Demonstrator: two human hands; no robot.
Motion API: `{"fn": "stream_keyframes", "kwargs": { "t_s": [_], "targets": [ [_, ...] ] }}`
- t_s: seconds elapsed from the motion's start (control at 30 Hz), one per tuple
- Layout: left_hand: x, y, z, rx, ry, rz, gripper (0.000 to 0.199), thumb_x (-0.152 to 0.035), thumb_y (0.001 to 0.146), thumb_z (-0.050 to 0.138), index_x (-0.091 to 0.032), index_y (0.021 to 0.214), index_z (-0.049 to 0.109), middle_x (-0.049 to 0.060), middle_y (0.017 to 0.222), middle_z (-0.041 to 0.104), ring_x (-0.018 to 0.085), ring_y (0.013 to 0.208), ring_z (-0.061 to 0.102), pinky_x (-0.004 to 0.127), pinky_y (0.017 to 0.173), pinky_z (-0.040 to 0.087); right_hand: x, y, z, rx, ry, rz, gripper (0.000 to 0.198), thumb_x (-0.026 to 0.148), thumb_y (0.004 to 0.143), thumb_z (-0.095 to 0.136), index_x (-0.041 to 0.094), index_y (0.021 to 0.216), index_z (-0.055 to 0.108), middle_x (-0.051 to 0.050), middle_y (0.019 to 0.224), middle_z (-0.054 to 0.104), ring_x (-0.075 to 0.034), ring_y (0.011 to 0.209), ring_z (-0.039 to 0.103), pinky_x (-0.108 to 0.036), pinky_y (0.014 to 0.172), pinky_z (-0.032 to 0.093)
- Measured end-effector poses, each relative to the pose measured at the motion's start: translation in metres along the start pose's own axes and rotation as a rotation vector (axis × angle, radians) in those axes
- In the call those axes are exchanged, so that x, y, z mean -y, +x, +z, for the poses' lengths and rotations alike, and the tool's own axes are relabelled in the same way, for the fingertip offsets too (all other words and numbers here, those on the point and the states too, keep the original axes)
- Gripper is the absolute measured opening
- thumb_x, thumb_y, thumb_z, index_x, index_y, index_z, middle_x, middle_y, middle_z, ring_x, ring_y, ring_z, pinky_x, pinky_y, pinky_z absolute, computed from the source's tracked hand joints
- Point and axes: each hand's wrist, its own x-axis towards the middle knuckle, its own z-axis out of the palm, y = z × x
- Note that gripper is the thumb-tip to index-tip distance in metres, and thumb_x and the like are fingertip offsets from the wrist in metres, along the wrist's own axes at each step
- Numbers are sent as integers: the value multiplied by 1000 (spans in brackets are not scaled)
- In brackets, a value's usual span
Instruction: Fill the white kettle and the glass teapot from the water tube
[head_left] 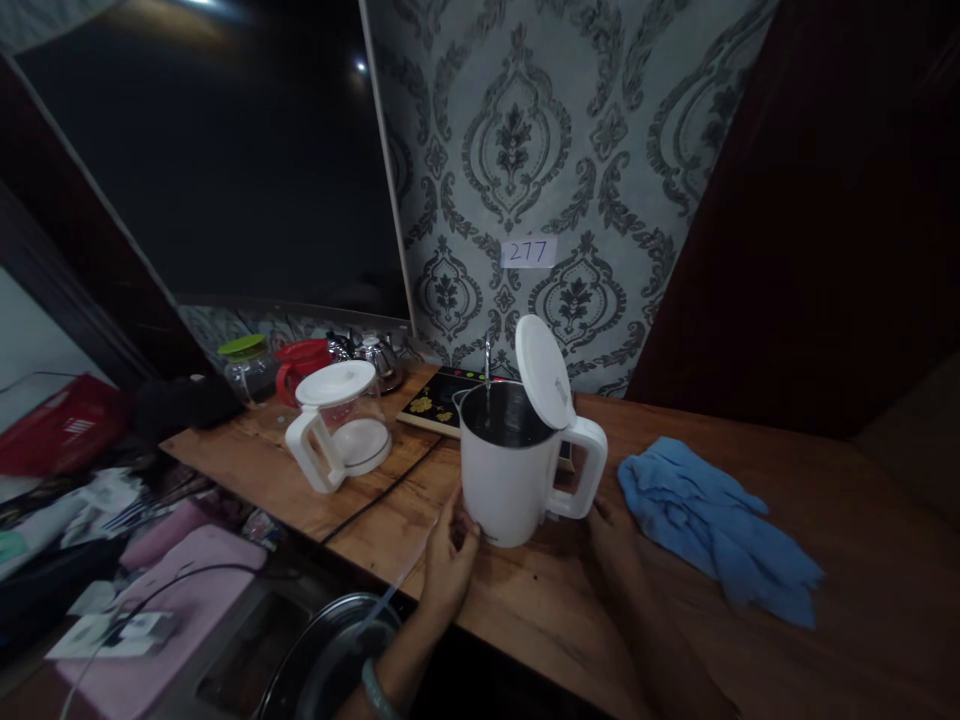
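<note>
A white electric kettle (502, 490) stands upright at the front of the wooden table, its white lid (544, 372) raised and its dark inside showing. My left hand (451, 550) has curled fingers and thumb against the kettle's lower left side. Close to that wrist, a clear tube (405, 572) runs down into a metal basin (352, 600). My right hand (611, 530) is low behind the kettle's handle (590, 470); shadow and the handle hide its fingertips. Over the kettle's mouth rises a thin shiny metal spout (487, 362).
Behind the kettle lies a black panel with gold flowers (431, 398). Left of it stand a glass pot with white lid (349, 415), a red jug (304, 360) and a green-lidded jar (247, 365). A blue cloth (712, 515) lies right. A black cord (375, 495) crosses the table.
</note>
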Motion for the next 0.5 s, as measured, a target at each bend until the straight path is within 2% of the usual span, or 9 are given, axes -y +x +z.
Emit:
{"fn": "stream_keyframes", "kwargs": {
  "t_s": [0.1,0.3,0.5],
  "targets": [
    [-1,0,1,-1,-2,3,67,-47,79,70,-18,139,58,4,89,67,20,82,61,33,80,50,1,-1,1,2,-6,-2,40,56,64,73,19,76,80,-10,81,78,-32,87,71,-40,77,57],
    [-1,0,1,-5,-16,-3,70,-49,77,71,-17,138,59,4,89,67,21,82,61,34,80,50,2,-2,4,-30,33,49,42,57,59,74,18,73,78,-8,75,76,-30,74,71,-38,67,57],
    [-1,0,-1,7,2,6,68,-44,79,70,-16,140,57,3,85,65,20,82,62,34,81,50,-1,0,2,-16,37,19,39,55,59,76,19,72,79,-8,79,78,-29,75,70,-38,71,56]
  ]
}}
